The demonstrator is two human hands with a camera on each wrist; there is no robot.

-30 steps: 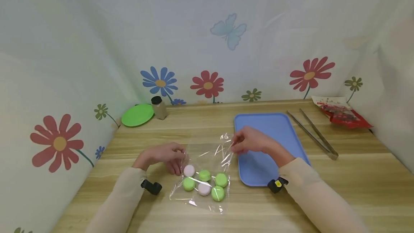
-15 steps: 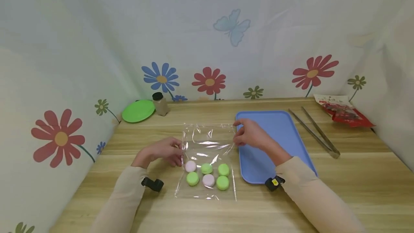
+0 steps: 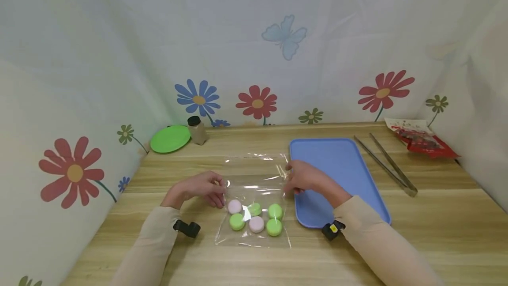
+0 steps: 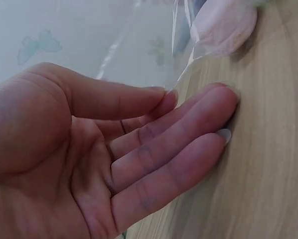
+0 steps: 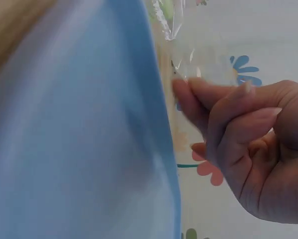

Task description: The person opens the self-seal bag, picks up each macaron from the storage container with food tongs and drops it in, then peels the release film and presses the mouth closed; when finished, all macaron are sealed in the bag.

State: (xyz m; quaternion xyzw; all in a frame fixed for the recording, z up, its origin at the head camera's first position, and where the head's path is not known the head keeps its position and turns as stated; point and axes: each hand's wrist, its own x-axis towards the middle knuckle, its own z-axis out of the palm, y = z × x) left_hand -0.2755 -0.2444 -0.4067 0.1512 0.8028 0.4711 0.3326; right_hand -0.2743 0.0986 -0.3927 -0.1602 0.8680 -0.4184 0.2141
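Note:
A clear plastic bag (image 3: 254,180) lies on the table with several green macarons (image 3: 274,227) and two pink macarons (image 3: 256,224) in its lower part. My left hand (image 3: 204,189) pinches the bag's left edge between thumb and index finger. The left wrist view shows its other fingers held loosely apart from the film, with a pink macaron (image 4: 226,25) just beyond. At the bag's upper right edge, my right hand (image 3: 305,178) pinches the film with its fingertips. That hand is over the left side of a blue tray (image 3: 337,158).
Metal tongs (image 3: 386,164) lie right of the tray. A red and white food packet (image 3: 422,138) is at the back right. At the back left are a green plate (image 3: 170,139) and a black-capped jar (image 3: 197,130). A flowered curtain (image 3: 238,34) borders the table.
The bag has been flattened and straightened, its top spread out. My right hand has dropped slightly along the bag's right edge. My left hand has hardly moved.

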